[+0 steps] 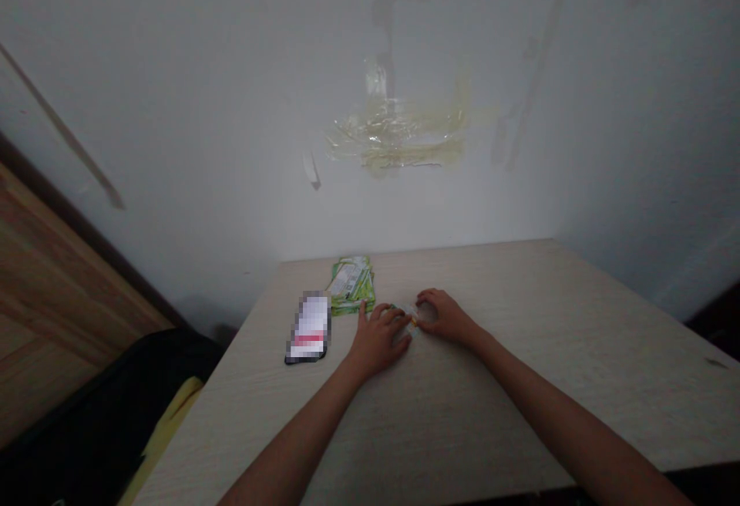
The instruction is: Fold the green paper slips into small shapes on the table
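Observation:
A small, crumpled-looking piece of clear plastic point(412, 321) with a yellow-orange spot lies on the table between my hands. It is too small and dim to name more exactly. My left hand point(378, 338) rests palm down with its fingers spread, and the forefinger's tip touches the plastic's left side. From the right, my right hand point(448, 316) curves in, a gap showing between thumb and fingers; its thumb is at the plastic's edge. Just beyond my left fingers sits a loose pile of green-and-white printed cards or packets point(351, 284).
A phone point(309, 328) with a blurred screen lies left of my left hand. The pale wooden table point(549, 298) meets a wall point(231, 143) patched with clear tape point(405, 132). Beyond the table's left edge are a dark bag-like thing point(132, 375) and yellow cloth point(167, 421).

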A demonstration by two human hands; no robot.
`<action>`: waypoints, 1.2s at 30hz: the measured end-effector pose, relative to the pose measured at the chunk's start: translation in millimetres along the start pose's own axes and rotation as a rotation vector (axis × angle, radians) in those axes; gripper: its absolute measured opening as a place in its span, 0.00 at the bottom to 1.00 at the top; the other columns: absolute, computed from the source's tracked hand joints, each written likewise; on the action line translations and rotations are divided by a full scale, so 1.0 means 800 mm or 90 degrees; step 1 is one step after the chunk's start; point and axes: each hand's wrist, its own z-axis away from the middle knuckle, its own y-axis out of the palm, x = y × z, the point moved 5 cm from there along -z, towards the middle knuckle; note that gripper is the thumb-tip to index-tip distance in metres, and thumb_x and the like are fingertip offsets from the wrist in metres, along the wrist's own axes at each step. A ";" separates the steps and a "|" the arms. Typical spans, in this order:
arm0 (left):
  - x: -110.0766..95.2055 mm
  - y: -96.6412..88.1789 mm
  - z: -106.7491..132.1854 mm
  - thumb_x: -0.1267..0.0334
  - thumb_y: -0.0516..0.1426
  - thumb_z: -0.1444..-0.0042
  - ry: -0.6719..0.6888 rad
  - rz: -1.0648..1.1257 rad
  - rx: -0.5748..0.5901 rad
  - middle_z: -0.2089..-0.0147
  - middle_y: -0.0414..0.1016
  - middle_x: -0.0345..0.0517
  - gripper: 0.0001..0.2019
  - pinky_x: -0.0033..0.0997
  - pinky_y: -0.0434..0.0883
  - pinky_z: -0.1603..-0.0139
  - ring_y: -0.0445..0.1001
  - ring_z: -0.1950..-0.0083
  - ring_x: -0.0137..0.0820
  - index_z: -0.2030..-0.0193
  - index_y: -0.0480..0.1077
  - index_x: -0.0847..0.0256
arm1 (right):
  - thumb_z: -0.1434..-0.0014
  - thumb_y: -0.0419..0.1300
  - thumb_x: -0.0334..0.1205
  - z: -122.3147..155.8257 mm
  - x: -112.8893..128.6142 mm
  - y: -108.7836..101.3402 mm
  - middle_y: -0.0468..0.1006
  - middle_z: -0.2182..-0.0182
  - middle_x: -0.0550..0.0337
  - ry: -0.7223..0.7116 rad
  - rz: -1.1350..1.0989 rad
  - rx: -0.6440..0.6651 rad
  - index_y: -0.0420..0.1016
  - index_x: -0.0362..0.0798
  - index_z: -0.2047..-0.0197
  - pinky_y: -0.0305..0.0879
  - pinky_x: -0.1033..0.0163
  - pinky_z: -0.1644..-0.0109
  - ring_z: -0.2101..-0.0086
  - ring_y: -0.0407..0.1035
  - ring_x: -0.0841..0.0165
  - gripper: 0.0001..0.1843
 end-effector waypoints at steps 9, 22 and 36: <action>0.002 0.001 0.001 0.52 0.54 0.41 -0.002 0.012 0.007 0.42 0.72 0.40 0.20 0.69 0.38 0.33 0.61 0.37 0.43 0.41 0.66 0.41 | 0.54 0.68 0.42 0.006 0.005 -0.002 0.71 0.49 0.50 -0.016 -0.020 0.032 0.72 0.49 0.53 0.60 0.52 0.42 0.48 0.65 0.59 0.23; -0.001 -0.004 0.002 0.52 0.55 0.41 -0.002 0.004 0.001 0.44 0.73 0.42 0.19 0.67 0.38 0.33 0.62 0.39 0.42 0.42 0.67 0.44 | 0.45 0.63 0.41 0.009 -0.008 -0.003 0.72 0.50 0.55 0.023 -0.122 0.039 0.82 0.54 0.65 0.60 0.52 0.41 0.48 0.66 0.62 0.05; -0.002 -0.005 0.001 0.52 0.54 0.41 -0.004 0.008 0.000 0.44 0.73 0.41 0.18 0.68 0.38 0.34 0.62 0.39 0.42 0.43 0.68 0.42 | 0.46 0.65 0.38 0.001 -0.022 0.008 0.71 0.48 0.51 0.049 -0.025 -0.025 0.83 0.54 0.64 0.57 0.47 0.38 0.46 0.62 0.59 0.06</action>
